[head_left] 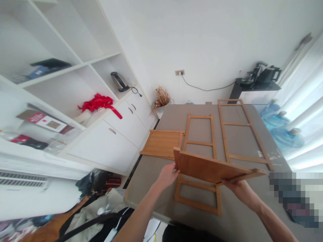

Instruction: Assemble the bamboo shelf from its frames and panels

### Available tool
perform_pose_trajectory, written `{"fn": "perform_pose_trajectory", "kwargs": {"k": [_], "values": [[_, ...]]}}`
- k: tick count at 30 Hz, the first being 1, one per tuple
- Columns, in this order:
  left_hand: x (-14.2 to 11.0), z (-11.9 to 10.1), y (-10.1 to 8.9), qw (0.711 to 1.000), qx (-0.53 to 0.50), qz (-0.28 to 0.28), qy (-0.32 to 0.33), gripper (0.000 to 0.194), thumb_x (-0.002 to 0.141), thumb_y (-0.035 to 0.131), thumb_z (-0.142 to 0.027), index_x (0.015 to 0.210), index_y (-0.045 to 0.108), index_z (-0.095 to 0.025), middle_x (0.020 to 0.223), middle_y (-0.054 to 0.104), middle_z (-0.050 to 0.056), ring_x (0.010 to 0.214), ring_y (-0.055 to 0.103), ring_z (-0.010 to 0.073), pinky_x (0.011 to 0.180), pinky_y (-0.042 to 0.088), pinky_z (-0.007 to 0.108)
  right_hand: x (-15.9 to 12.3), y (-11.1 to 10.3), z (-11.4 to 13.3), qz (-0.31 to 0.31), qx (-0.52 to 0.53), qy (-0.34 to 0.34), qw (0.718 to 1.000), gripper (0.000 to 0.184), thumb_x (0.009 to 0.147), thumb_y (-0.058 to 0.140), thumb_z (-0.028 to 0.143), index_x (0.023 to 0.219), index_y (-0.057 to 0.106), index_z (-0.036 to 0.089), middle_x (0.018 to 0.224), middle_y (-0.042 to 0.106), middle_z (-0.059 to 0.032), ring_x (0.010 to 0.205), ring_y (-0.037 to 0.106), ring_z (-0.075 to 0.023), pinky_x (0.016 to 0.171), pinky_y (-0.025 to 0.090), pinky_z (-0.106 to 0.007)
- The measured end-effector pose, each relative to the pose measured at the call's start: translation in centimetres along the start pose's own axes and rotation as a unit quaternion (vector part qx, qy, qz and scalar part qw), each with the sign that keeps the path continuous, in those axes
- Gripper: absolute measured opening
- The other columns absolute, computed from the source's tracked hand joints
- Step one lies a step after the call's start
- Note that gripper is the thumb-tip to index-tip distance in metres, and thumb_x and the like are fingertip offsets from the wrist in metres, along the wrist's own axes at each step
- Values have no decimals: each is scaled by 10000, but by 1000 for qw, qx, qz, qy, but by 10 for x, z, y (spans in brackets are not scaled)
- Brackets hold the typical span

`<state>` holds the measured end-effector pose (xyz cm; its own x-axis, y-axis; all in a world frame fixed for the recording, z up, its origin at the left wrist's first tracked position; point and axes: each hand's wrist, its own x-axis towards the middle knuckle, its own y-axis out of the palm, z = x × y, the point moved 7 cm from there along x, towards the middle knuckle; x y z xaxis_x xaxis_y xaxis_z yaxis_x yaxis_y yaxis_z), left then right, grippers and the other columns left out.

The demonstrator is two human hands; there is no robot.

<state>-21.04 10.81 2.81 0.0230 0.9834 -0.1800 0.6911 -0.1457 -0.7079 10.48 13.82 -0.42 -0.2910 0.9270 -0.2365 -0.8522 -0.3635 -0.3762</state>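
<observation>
A wooden shelf panel (202,166) with raised side rails is held tilted above the table, between my two hands. My left hand (167,175) grips its left end, fingers wrapped round the edge. At the lower right edge, my right hand (239,192) holds the panel with thumb and fingers. Beneath it lies a ladder-like wooden frame (199,143), partly hidden by the panel. A longer wooden frame (237,124) rests flat to the right. Another slatted wooden panel (163,144) lies on the left side of the table.
The grey table (148,181) fills the middle. White cabinets (113,131) with a kettle (118,81) and red ribbon (98,102) stand left. A plant pot (163,109) is behind the table. Blue water bottles (285,129) and a small dark-topped cabinet (257,95) are right.
</observation>
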Motion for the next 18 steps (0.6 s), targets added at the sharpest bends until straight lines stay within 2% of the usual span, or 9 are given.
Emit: {"fn": "perform_pose_trajectory", "kwargs": {"k": [5,11,15,18], "values": [[-2,-19,-16,998,58,-37,11,158,809,513,-223,868,655,-190,900,712,61,866,644,230,757,430,289,0,-6,2,-20,-21,-19,999,347,770,576,404,1002,685,170,984,714,-78,988,622,-298,930,468,-425],[-4,-27,-24,996,64,-61,12,170,813,506,-218,870,666,-206,872,713,58,858,647,240,762,428,294,0,-6,17,-10,-3,-59,998,344,783,581,402,1035,687,193,1064,693,-77,1048,594,-330,968,433,-492],[-3,-39,-32,996,20,-74,49,230,794,508,-164,947,665,-233,988,703,39,941,627,222,841,432,298,4,-4,20,11,76,-76,994,327,762,612,388,1016,696,201,1075,689,-92,1030,607,-330,912,484,-457],[0,-52,-44,990,-4,-116,82,249,778,512,-144,957,662,-230,1045,681,45,995,601,209,908,423,310,6,-5,20,9,144,-96,985,337,754,602,377,1036,688,214,1095,680,-103,1042,604,-322,927,470,-439]]}}
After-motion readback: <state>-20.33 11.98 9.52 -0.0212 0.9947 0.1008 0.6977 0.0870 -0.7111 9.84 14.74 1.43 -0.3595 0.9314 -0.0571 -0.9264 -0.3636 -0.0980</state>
